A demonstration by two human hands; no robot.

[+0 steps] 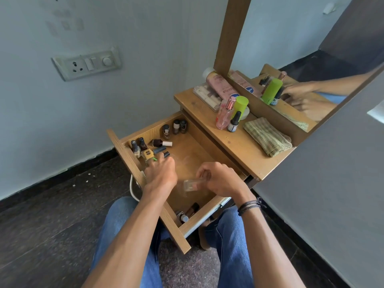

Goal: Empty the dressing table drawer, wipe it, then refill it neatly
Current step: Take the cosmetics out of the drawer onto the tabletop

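Head view puts us over the open drawer (145, 129), which juts from the table (239, 146) above our knees. Our right hand (223, 179) is clenched round a clear bottle (192, 183), held lying sideways over the middle of the drawer. Our left hand (160, 173) reaches into the left front corner with fingers curled among a cluster of little bottles, touching a gold cap (148, 153); we cannot tell whether it grasps anything or only presses against the cluster. The drawer is far from empty: 3 polishes (176, 126) stand in a row at the back wall, a white-capped bottle (161, 143) lies on its side near them, and 2 vials (188, 213) lie in the near right corner. On the table stand a perfume (225, 113), a green-capped bottle (241, 103) and a dropper (234, 121), with a pink lotion (221, 86) lying behind them. The cloth (268, 136) lies folded on the table beside them, touched by neither hand. We judge we are most likely partway through emptying, since the cloth looks unused, though refilling cannot be ruled out. If so, the rest of the bottles, the wiping and the neat refill are all left to do.
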